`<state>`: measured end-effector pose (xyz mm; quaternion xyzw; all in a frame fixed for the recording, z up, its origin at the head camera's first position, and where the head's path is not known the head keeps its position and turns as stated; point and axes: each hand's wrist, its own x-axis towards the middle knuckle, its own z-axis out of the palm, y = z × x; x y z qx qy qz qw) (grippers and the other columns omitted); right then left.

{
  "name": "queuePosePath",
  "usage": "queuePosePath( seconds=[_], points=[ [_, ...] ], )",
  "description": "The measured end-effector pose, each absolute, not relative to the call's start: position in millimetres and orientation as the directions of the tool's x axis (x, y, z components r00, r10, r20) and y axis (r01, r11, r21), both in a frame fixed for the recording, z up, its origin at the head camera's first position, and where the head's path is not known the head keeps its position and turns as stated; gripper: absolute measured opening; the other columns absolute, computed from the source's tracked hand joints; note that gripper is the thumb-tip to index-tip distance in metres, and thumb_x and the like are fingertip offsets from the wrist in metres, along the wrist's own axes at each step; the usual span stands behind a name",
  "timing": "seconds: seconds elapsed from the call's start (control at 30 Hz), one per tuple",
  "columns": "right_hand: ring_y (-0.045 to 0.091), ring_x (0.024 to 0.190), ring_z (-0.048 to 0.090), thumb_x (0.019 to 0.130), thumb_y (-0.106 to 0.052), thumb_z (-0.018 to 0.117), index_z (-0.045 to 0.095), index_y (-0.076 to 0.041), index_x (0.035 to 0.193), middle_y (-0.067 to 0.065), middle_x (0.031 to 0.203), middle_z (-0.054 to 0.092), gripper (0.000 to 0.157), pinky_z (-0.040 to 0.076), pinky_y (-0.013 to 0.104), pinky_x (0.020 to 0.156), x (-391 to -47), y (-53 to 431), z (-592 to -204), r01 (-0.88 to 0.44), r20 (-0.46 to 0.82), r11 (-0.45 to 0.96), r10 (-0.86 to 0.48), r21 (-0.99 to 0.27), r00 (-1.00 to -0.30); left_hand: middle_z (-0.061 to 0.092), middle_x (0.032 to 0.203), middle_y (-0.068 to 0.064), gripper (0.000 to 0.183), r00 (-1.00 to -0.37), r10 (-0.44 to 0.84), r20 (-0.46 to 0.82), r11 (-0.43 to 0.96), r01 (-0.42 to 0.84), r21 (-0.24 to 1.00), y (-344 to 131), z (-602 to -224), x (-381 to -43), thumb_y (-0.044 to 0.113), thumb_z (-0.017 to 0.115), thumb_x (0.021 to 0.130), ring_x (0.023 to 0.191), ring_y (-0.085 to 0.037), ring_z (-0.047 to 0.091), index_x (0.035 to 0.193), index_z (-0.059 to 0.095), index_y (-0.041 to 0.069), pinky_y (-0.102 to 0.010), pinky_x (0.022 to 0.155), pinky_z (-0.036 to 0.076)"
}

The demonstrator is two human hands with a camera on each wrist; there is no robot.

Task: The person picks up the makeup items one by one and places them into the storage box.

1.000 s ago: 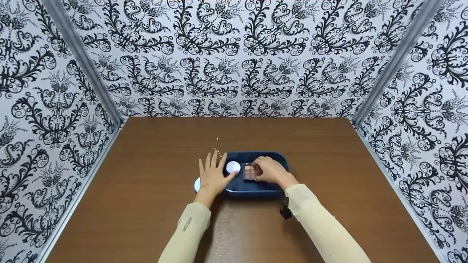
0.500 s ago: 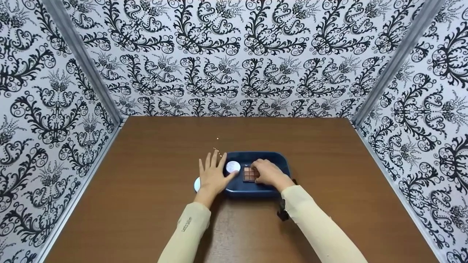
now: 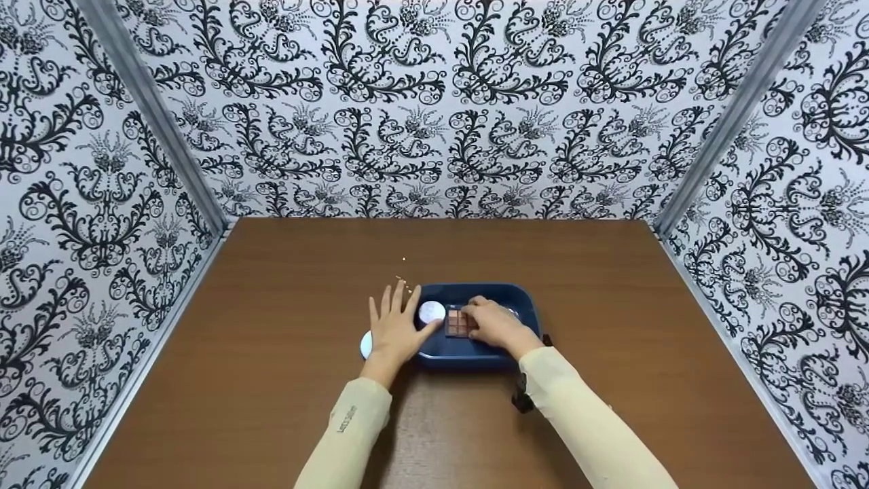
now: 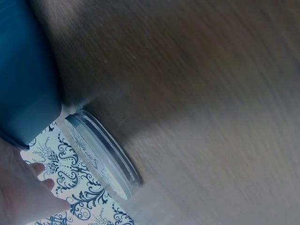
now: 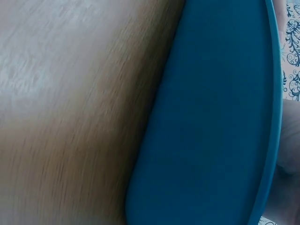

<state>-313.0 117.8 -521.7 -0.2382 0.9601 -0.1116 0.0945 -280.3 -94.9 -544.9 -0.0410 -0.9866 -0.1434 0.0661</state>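
1. Head view: palette (image 3: 456, 324), inside blue tray (image 3: 468, 363), pinched at its right side by the right grip (image 3: 497, 322), likely for control. Left grip (image 3: 396, 333): fingers spread at tray's left end, seemingly steadying it. White disc (image 3: 432, 312): just beside left thumb.
2. Left wrist view: clear-edged round case (image 4: 105, 152), near left grip, on wood-grained tabletop (image 4: 211, 117).
3. Right wrist view: tray side, near right grip; scroll-patterned wall (image 5: 293, 47) beyond.
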Motion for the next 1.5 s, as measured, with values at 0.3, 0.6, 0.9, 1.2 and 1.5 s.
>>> queuePosePath(
  seconds=[0.3, 0.6, 0.9, 1.2, 1.5],
  points=[
    [0.036, 0.124, 0.055, 0.092, -0.018, 0.072, 0.061, -0.011, 0.136, 0.018, 0.137, 0.052, 0.046, 0.048, 0.052, 0.104, -312.6, 112.4, -525.1, -0.418, -0.102, 0.882, -0.446, -0.216, -0.889, 0.024, 0.166, -0.010, 0.083, -0.987, 0.058, 0.150, 0.950, 0.101, 0.294, -94.0, -547.7, -282.1, 0.073, 0.048, 0.089, 0.154, -0.035, 0.018, 0.157, 0.032, 0.027, -0.063, 0.123, 0.008],
    [0.036, 0.122, 0.056, 0.091, -0.015, 0.072, 0.061, -0.006, 0.133, 0.018, 0.134, 0.055, 0.044, 0.047, 0.051, 0.105, -312.2, 112.8, -527.5, -0.436, -0.082, 0.868, -0.465, -0.236, -0.881, 0.023, 0.167, -0.009, 0.084, -0.990, 0.051, 0.132, 0.957, 0.086, 0.276, -95.1, -547.7, -281.3, 0.076, 0.045, 0.089, 0.155, -0.034, 0.017, 0.158, 0.030, 0.029, -0.062, 0.123, 0.008],
    [0.037, 0.116, 0.059, 0.088, -0.010, 0.074, 0.065, -0.004, 0.123, 0.017, 0.127, 0.060, 0.037, 0.048, 0.051, 0.102, -307.4, 116.7, -523.4, -0.469, -0.023, 0.839, -0.493, -0.277, -0.870, 0.021, 0.167, -0.010, 0.085, -0.989, 0.064, 0.133, 0.951, 0.101, 0.291, -96.3, -549.1, -282.7, 0.076, 0.043, 0.090, 0.155, -0.035, 0.016, 0.158, 0.031, 0.027, -0.063, 0.123, 0.007],
    [0.035, 0.114, 0.058, 0.090, -0.012, 0.073, 0.065, -0.005, 0.123, 0.015, 0.125, 0.060, 0.035, 0.048, 0.050, 0.102, -307.3, 118.2, -522.3, -0.458, -0.036, 0.839, -0.488, -0.294, -0.872, 0.020, 0.167, -0.010, 0.084, -0.990, 0.065, 0.127, 0.948, 0.101, 0.303, -95.7, -545.5, -281.5, 0.075, 0.043, 0.090, 0.155, -0.035, 0.015, 0.158, 0.031, 0.026, -0.063, 0.123, 0.006],
    [0.034, 0.122, 0.057, 0.091, -0.015, 0.072, 0.062, -0.006, 0.130, 0.015, 0.132, 0.059, 0.041, 0.046, 0.050, 0.107, -307.0, 119.5, -518.6, -0.443, -0.049, 0.853, -0.473, -0.277, -0.880, 0.019, 0.168, -0.010, 0.085, -0.991, 0.062, 0.121, 0.947, 0.096, 0.305, -95.5, -544.5, -281.1, 0.076, 0.043, 0.090, 0.155, -0.035, 0.015, 0.158, 0.031, 0.026, -0.063, 0.123, 0.005]
  ],
)
